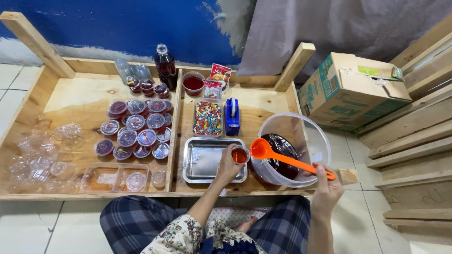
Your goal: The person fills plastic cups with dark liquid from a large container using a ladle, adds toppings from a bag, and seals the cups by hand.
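Above the metal tray (207, 162) on the low wooden table (84, 96), a small plastic cup (239, 155) is held in the grip of the left hand (228, 167), fingers wrapped round its side, just beside the rim of the clear bowl (316, 141) of dark red liquid. The orange ladle (282, 157) is clasped at its handle end by the right hand (326, 186), its scoop tipped at the cup's mouth. The pour is judged best done slowly, with the cup kept level and close to the bowl so that drips are caught by bowl or tray. The left forearm is stretched forward from the lap, wrist bent inward; the right arm is raised at the bowl's near edge. Filled, lidded cups (136, 129) are gathered to the left, well apart, with empty cups (37, 155) beyond them.
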